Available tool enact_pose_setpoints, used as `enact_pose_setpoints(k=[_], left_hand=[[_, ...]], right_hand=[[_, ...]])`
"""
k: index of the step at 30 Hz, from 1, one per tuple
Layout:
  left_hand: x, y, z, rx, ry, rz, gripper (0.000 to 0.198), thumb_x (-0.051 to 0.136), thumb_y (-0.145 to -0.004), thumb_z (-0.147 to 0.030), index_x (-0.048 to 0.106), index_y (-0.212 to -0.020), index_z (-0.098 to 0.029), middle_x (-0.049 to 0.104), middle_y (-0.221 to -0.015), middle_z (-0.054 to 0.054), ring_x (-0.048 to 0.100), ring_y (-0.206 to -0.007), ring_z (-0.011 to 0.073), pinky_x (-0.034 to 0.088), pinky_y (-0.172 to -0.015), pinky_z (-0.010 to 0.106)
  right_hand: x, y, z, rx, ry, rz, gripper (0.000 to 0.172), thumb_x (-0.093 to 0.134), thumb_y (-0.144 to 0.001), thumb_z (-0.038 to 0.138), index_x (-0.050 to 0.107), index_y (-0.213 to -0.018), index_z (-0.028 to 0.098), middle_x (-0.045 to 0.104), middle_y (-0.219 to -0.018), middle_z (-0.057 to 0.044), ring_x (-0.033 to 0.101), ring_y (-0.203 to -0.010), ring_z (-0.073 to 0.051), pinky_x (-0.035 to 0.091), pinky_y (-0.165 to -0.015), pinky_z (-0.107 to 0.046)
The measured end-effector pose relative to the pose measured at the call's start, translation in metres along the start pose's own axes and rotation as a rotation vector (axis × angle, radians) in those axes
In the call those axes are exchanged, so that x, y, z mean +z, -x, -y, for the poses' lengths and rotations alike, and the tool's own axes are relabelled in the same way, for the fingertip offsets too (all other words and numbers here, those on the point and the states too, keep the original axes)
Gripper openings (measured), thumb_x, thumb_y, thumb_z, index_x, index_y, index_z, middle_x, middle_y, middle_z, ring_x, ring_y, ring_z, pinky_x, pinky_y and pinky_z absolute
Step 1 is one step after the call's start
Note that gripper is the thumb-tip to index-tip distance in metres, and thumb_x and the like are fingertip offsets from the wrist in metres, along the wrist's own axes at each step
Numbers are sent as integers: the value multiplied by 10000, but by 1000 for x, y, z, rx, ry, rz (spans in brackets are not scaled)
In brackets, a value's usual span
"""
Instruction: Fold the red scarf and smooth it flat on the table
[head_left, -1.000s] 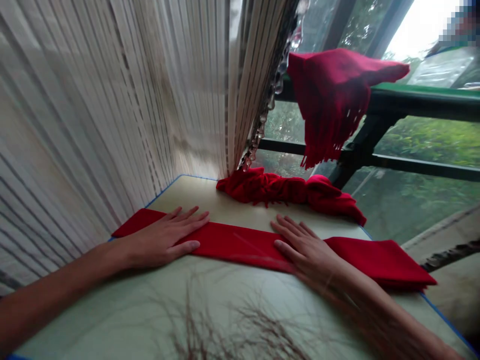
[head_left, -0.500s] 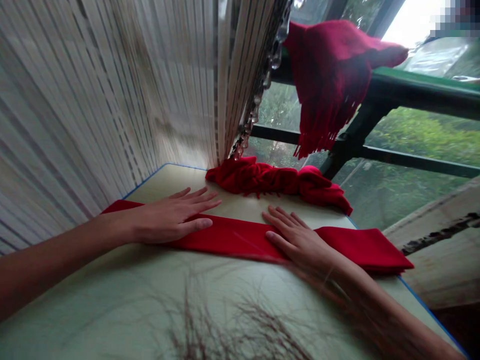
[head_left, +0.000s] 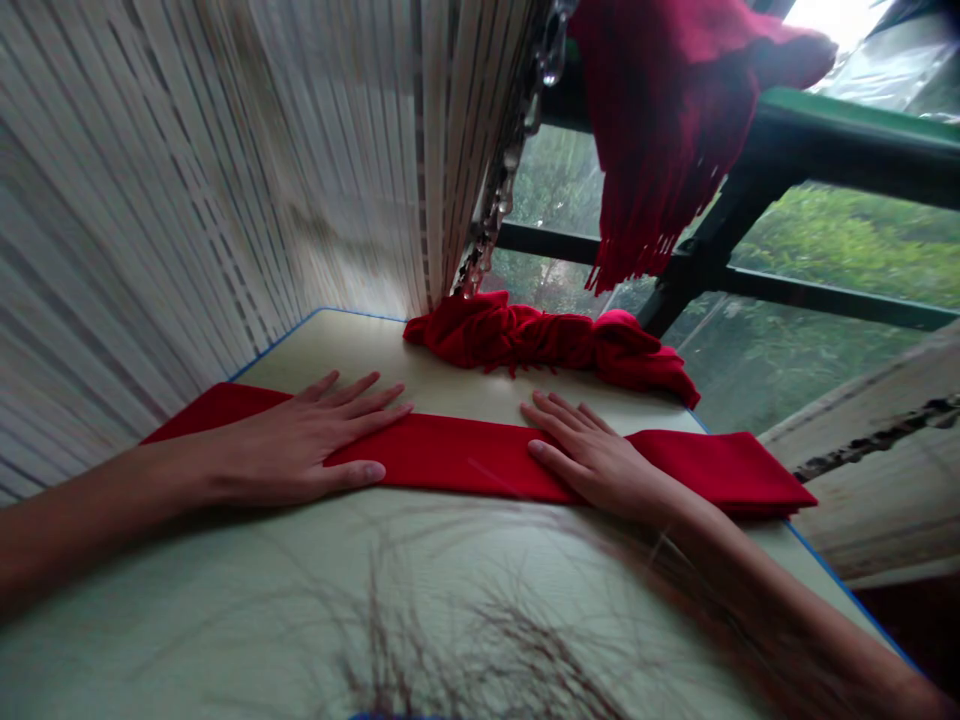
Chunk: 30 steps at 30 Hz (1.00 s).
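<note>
Everything has slid up in our view, and the hanging red scarf (head_left: pixel 667 120) now touches the top edge. Our left hand (head_left: pixel 292 445) and right hand (head_left: pixel 600 462) lie flat and apart on a folded red cloth (head_left: pixel 457 455), a long smooth strip across the pale table (head_left: pixel 360 350). Its right end reaches the blue table edge (head_left: pixel 840 595). Behind it sits a bumpy twisted red scarf (head_left: pixel 547 345). A soft striped curtain (head_left: pixel 225 180) fills the upper left.
</note>
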<state>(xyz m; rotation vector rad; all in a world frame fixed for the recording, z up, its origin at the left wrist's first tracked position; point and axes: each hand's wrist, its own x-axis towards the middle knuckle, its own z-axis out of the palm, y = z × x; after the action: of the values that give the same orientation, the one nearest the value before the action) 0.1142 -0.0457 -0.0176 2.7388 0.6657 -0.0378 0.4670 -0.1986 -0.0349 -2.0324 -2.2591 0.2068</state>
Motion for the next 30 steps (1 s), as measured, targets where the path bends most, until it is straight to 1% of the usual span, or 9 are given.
enact_pose_setpoints(k=[4, 7, 10, 14, 17, 22, 27, 29, 30], left_hand=[[1, 3, -1, 22, -67, -37, 797, 516, -965, -700, 188, -1626, -397, 106, -1717, -48, -26, -1570, 390, -116, -1231, 558], [-2, 10, -8, 69, -97, -69, 798, 566, -956, -669, 232, -1622, -384, 158, -1710, -30, 59, -1572, 381, -28, -1259, 561], [-10, 23, -18, 92, -141, -75, 614, 569, -1004, -538, 390, -1569, -379, 328, -1663, -27, 295, -1534, 318, 209, -1259, 502], [-15, 45, -23, 144, -169, -244, 313, 523, -1038, -348, 713, -1286, -338, 684, -1348, -45, 622, -1230, 202, 466, -1086, 331], [-11, 56, -21, 165, -135, -355, 300, 504, -1037, -282, 763, -1185, -310, 727, -1198, -20, 659, -1085, 161, 497, -998, 275], [-3, 60, -25, 149, -94, -404, 291, 502, -1029, -258, 785, -1100, -268, 719, -1083, 5, 659, -989, 141, 493, -931, 234], [-24, 50, -24, 72, 8, -251, 271, 522, -1023, -339, 779, -981, -266, 719, -972, -13, 674, -874, 121, 506, -828, 196], [-33, 41, -21, 16, -10, -271, 303, 522, -1027, -426, 765, -986, -249, 729, -979, -6, 682, -889, 135, 509, -846, 215], [-36, 36, -19, -5, -37, -306, 341, 496, -1038, -460, 755, -1064, -240, 736, -1073, 12, 683, -993, 159, 502, -927, 250]], right_hand=[[0, 0, -1, 0, -2, -8, 729, 192, -1044, 663, 297, -1620, 227, 217, -1715, -71, 136, -1587, -266, 129, -1282, -535], [0, 0, -1, -11, -12, -22, 725, 206, -1043, 664, 315, -1613, 230, 237, -1708, -81, 141, -1586, -272, 139, -1278, -552], [0, 1, -1, -20, -24, -38, 720, 215, -1039, 666, 330, -1608, 240, 253, -1702, -86, 156, -1583, -281, 155, -1276, -566], [0, 2, -1, -13, -13, -45, 714, 224, -1033, 671, 339, -1605, 260, 255, -1700, -64, 170, -1578, -284, 162, -1278, -564], [0, 2, -1, -10, -4, -50, 703, 224, -1033, 670, 340, -1603, 275, 254, -1699, -52, 172, -1576, -288, 164, -1277, -565], [1, 1, -1, -6, -1, -58, 699, 227, -1034, 669, 345, -1600, 276, 262, -1698, -55, 179, -1574, -289, 171, -1275, -567], [3, 1, -2, -5, -14, -70, 696, 233, -1030, 676, 353, -1595, 287, 271, -1696, -53, 182, -1574, -283, 168, -1278, -555], [3, 1, -2, -11, -22, -70, 701, 231, -1027, 684, 352, -1595, 291, 271, -1696, -53, 181, -1574, -277, 162, -1279, -556], [3, 1, -2, -13, -26, -69, 705, 229, -1026, 687, 351, -1596, 290, 271, -1695, -54, 180, -1575, -276, 158, -1279, -559]])
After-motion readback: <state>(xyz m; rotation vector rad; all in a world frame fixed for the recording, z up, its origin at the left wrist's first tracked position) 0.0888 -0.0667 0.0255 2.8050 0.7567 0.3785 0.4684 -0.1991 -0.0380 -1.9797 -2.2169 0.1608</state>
